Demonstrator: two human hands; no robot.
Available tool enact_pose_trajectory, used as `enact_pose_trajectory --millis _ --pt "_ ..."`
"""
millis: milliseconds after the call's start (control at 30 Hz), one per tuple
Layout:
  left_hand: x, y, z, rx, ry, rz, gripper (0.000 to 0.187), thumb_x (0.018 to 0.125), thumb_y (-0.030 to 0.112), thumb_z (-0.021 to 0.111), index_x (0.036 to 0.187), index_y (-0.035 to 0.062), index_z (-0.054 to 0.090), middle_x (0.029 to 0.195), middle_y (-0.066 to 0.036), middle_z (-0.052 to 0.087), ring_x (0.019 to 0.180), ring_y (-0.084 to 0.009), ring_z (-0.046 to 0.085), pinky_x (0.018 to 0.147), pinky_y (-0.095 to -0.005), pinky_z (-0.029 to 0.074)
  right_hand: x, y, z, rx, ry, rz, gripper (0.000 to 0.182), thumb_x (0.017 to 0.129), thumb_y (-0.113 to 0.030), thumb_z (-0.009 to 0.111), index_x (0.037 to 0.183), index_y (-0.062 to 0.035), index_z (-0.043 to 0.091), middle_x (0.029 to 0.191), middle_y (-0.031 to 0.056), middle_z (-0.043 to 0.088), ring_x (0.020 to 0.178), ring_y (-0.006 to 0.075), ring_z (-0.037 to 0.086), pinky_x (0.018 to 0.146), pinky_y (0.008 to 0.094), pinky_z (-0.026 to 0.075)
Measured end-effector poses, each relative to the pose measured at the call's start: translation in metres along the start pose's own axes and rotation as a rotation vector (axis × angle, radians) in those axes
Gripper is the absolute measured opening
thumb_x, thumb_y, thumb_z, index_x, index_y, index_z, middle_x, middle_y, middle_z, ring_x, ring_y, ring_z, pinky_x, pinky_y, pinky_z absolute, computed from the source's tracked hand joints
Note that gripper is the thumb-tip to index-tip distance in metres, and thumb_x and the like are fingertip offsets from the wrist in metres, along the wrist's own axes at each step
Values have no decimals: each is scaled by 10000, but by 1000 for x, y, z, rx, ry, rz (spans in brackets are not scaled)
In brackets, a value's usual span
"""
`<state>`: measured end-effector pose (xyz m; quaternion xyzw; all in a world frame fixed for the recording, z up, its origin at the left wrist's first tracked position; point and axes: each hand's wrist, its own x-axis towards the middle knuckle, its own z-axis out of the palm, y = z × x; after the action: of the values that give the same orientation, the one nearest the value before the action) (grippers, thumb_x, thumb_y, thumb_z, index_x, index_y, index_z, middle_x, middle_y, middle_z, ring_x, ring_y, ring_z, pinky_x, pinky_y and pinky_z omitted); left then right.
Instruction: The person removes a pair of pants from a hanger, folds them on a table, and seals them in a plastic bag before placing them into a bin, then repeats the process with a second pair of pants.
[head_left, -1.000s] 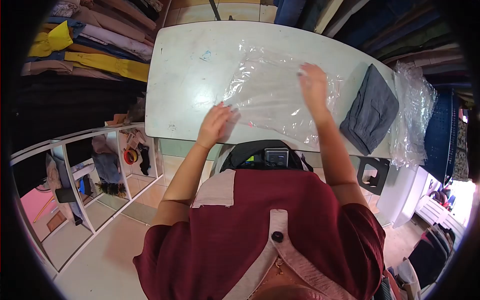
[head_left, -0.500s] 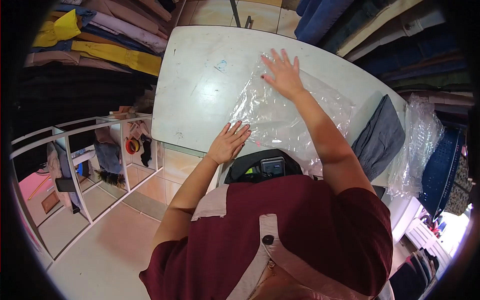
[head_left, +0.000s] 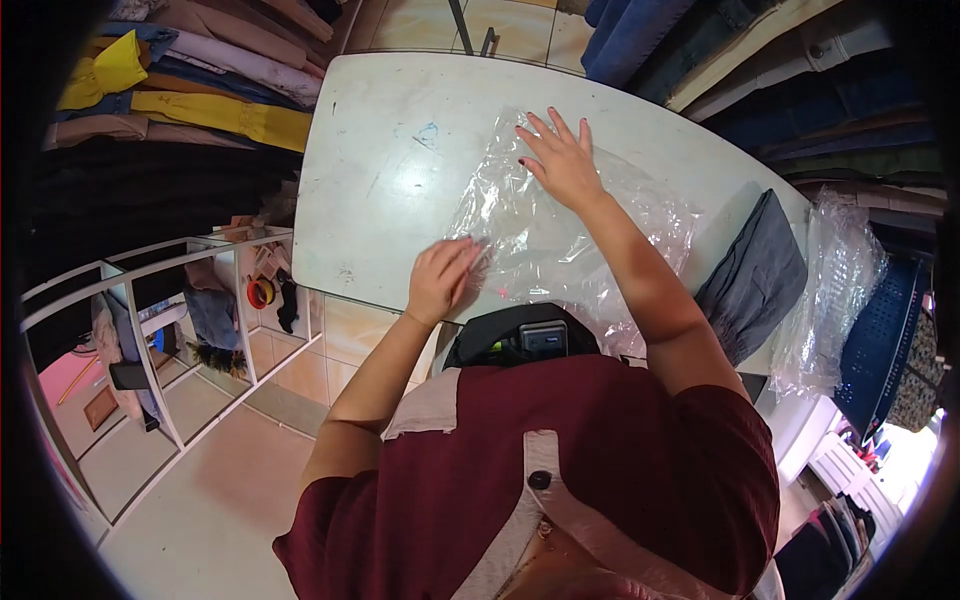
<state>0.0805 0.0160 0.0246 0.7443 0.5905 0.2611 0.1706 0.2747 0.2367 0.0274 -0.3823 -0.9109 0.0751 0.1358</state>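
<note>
A clear plastic bag [head_left: 530, 245] lies flat and wrinkled on the white table [head_left: 350, 200]. My right hand [head_left: 562, 165] rests on its far part with the fingers spread. At the bag's left edge is my left hand [head_left: 441, 275], its fingers drawn together and slightly blurred at the tips; whether they pinch the plastic is too small to tell. Folded grey cloth [head_left: 760, 275] sits on the table to the right of the bag.
Beyond the grey cloth is more crumpled clear plastic [head_left: 830, 290]. A black bag [head_left: 520, 335] with a device on it is between my body and the table. Folded clothes [head_left: 230, 115] fill the left side, jeans [head_left: 630, 40] the far right. A white shelf frame [head_left: 175, 370] stands lower left.
My left hand's fingers have drawn together from lying spread at the bag's edge. The plastic bag and my right hand have shifted slightly left in the view.
</note>
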Motion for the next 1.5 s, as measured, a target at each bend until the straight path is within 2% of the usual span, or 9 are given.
enact_pose_trajectory --millis 133,333,767,967,1033,1133,1233,1333,1500 --pt "54 10 4 106 84 -57 504 809 277 595 1266 89 495 1367 -139 413 1268 -349 373 1025 -490 302 12 -5 16 1 -34 -88 449 863 -391 541 1287 -250 488 1389 -12 400 1335 229 271 1044 602 182" --pt "54 3 21 353 -175 -97 744 780 493 556 1380 104 347 1464 -166 231 1357 -349 192 1028 -627 140 25 -3 17 -42 -139 -101 469 869 -464 492 1320 -359 423 1424 -57 343 1351 207 241 1053 589 175" --pt "45 2 20 361 -108 -269 756 773 460 578 1400 121 326 1472 -165 221 1370 -357 161 1027 -645 90 -39 -11 -7 16 -103 -43 563 807 -504 567 1325 -326 438 1428 39 344 1329 303 269 1041 611 167" --pt "46 -1 7 269 -129 -343 616 842 362 526 1379 107 362 1464 -154 249 1357 -347 203 1015 -645 87 -88 78 -18 -234 78 663 557 831 -454 566 1329 -236 442 1417 106 353 1331 336 259 996 652 197" --pt "55 -14 -10 59 -143 -515 521 858 329 515 1324 107 444 1386 -123 383 1314 -324 291 1025 -623 123 -86 73 -33 -220 199 678 547 836 -428 567 1322 -209 445 1408 129 357 1320 346 272 987 650 211" --pt "94 -24 -28 149 26 -449 440 876 310 496 1263 101 510 1316 -107 458 1269 -304 356 1036 -580 165 -73 29 -31 -77 98 439 556 822 -436 578 1317 -220 446 1407 106 363 1317 328 278 994 638 213" --pt "139 -34 -5 254 171 -196 489 881 327 493 1323 123 444 1383 -121 385 1311 -315 295 1058 -551 163 -62 -16 -16 -3 -4 201 586 828 -467 555 1355 -263 398 1443 75 307 1348 310 230 1031 619 160" --pt "159 -46 19 494 43 -178 570 888 382 474 1389 141 345 1463 -121 265 1362 -314 202 1066 -574 122 -56 -19 -5 17 -92 147 608 824 -506 539 1370 -299 369 1467 49 268 1362 299 203 1042 614 152" --pt "155 -63 23 530 -83 -336 665 884 480 431 1433 155 248 1509 -106 151 1396 -289 107 1066 -597 58 -86 66 -1 -117 28 454 583 822 -542 520 1352 -340 389 1464 14 288 1363 287 208 1042 625 165"
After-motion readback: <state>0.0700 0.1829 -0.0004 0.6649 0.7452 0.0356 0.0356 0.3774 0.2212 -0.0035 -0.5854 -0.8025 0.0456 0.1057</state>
